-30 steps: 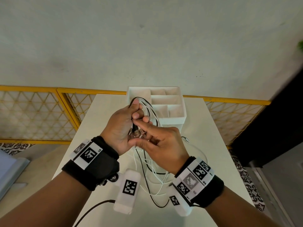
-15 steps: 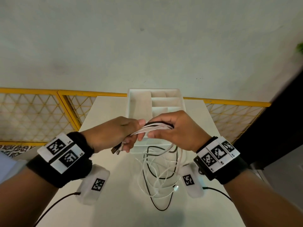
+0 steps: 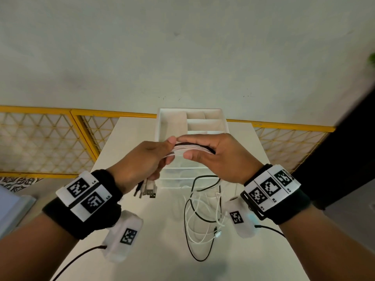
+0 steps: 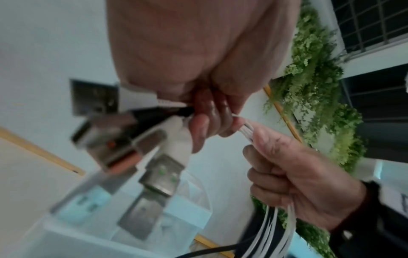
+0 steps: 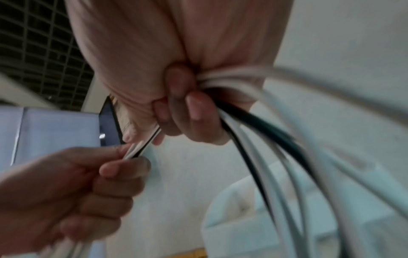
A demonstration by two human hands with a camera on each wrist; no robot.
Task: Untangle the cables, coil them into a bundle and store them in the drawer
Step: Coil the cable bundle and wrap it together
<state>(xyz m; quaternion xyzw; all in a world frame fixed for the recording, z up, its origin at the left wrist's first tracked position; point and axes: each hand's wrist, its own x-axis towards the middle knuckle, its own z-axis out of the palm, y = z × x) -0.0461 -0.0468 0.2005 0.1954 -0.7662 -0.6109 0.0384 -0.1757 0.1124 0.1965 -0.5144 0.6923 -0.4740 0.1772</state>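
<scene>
Head view looks down from above; both wrist views look up, close, sharing the gripped cables [image 3: 192, 148].

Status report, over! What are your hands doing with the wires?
Both hands grip cables. Plugs dangle left; loops trail on table. Drawer open, unblocked.

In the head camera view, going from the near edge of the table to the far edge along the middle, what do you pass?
Loose cable loops lying on the table → USB plugs hanging below the left hand → cables stretched between the left hand and right hand → white drawer organizer.
</scene>
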